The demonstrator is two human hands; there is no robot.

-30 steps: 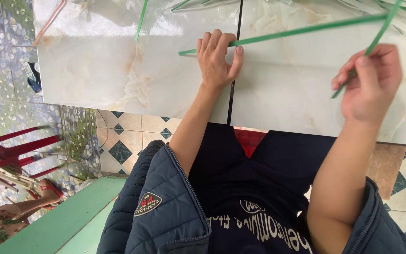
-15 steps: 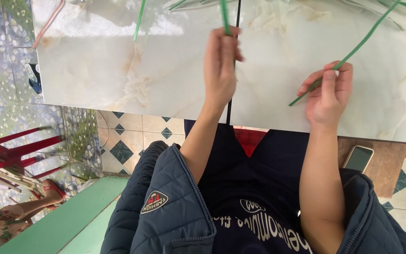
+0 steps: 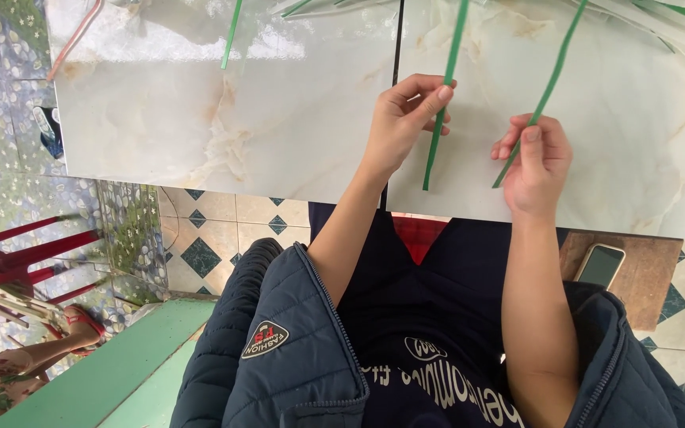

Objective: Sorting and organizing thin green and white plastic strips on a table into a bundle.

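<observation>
The left hand (image 3: 402, 119) pinches a green strip (image 3: 445, 87) between the thumb and the forefinger, so the hand is closed on it. This strip is long and thin, and its long axis runs almost straight up and down in the picture, only a little tilted: the lower end hangs free just below the hand, near the front edge of the marble table (image 3: 279, 135), and the upper end points away from the person and goes out of the picture at the top. The right hand (image 3: 537, 162) grasps a second green strip (image 3: 545, 91) in the same way, with the thumb pressed on it against the fingers. This second strip leans more: its lower end is just beside the right palm, and from there it rises slanted to the upper right until it leaves the picture. The two strips are near each other but they do not touch, and both are held above the white table top. At the far right corner of the table lies a heap of other green and pale strips (image 3: 660, 24). One loose green strip (image 3: 231, 36) lies alone on the left part of the table. A phone (image 3: 600, 265) lies on a small wooden stool (image 3: 648, 285) beside the right arm.
</observation>
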